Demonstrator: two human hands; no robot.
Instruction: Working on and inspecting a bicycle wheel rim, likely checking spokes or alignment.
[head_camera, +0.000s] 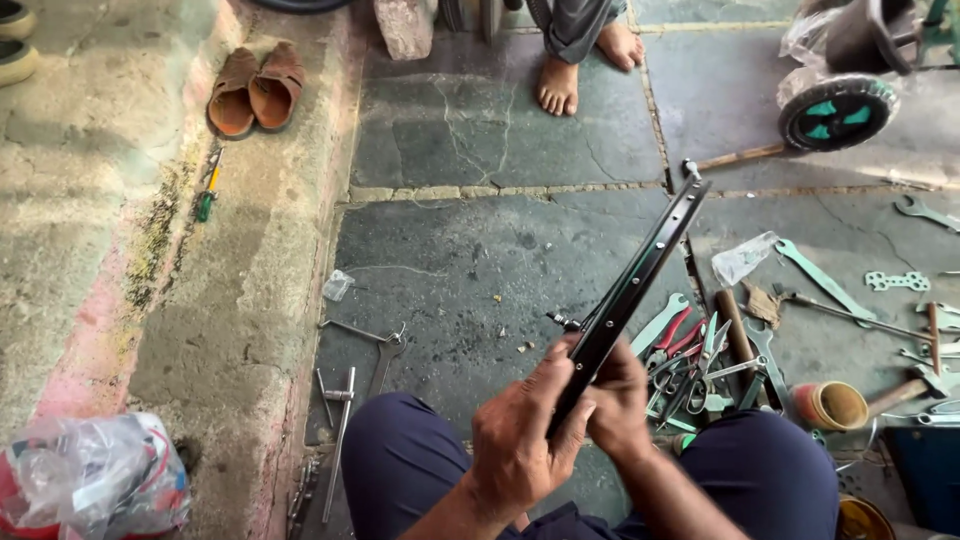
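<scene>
The black wheel rim (630, 290) is gripped at its near end by both hands: the left hand (520, 440) has its fingers (560, 375) curled shut around it, and the right hand (620, 405) is closed on it from the other side. Just right of the fingers, pliers and spanners (690, 365) lie on the stone floor (480, 250). Beyond, the rim rises towards another person's bare feet (560, 85) and a small wheel (835, 110).

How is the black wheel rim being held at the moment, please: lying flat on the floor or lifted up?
Lifted and tilted. Both the left hand and right hand grip the rim's lower end, and it slants up to the right above the stone floor.
</scene>
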